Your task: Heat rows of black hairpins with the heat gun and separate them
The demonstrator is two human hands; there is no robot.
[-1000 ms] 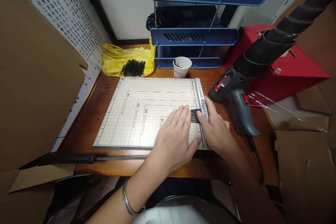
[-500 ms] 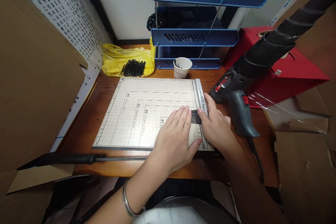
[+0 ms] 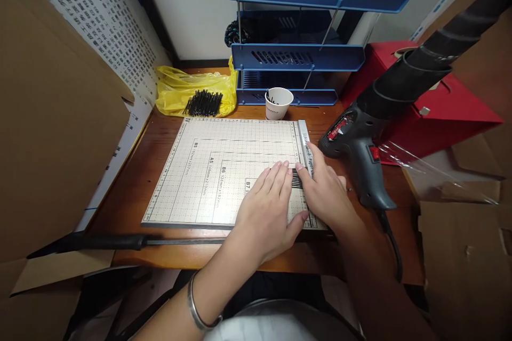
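Observation:
My left hand (image 3: 266, 200) lies flat on the paper cutter (image 3: 200, 170), its fingers together over a row of thin black tubes (image 3: 296, 178). Most of the row is hidden beneath both hands; only a short stretch of parallel tubes shows between them. At the cutter's right side, my right hand (image 3: 326, 186) has its thumb at the tubes and its index finger stretched out over the metal edge strip (image 3: 303, 130). Its other fingers curl past the edge, partly hidden. Along the front runs the cutter's blade arm, with a black handle (image 3: 116, 242) at the left.
A pile of short black tubes (image 3: 204, 103) rests on a yellow plastic bag (image 3: 172, 88). Behind the cutter stand a paper cup (image 3: 279, 106) with black pieces and a blue tiered rack (image 3: 296, 56). A heat gun (image 3: 366, 160) and red box (image 3: 452, 117) are at the right.
My right hand has shifted slightly left, bringing its thumb nearer my left fingers and covering the tubes' right ends. My left hand stays in place.

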